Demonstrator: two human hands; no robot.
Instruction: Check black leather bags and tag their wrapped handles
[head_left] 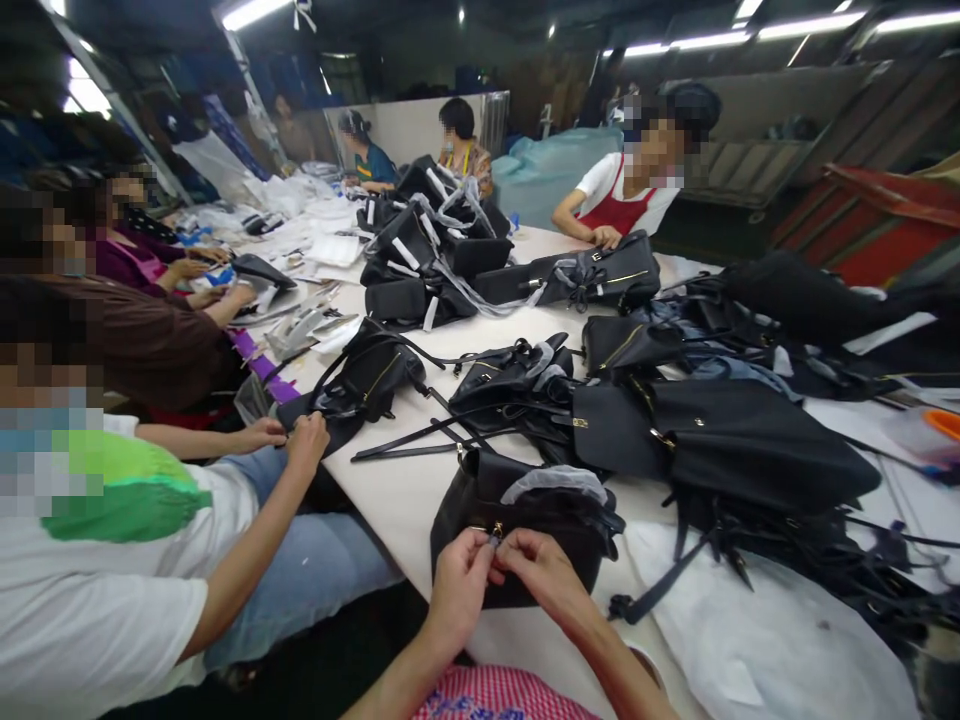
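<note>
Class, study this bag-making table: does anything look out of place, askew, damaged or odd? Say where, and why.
Black handbags at right lie heaped, their straps tangled and trailing over a white sheet, untidy beside the single bag that the left hand and right hand hold. No damage shows at this distance.

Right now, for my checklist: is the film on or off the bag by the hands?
On: the plastic film lies across the top of the black bag.
</note>
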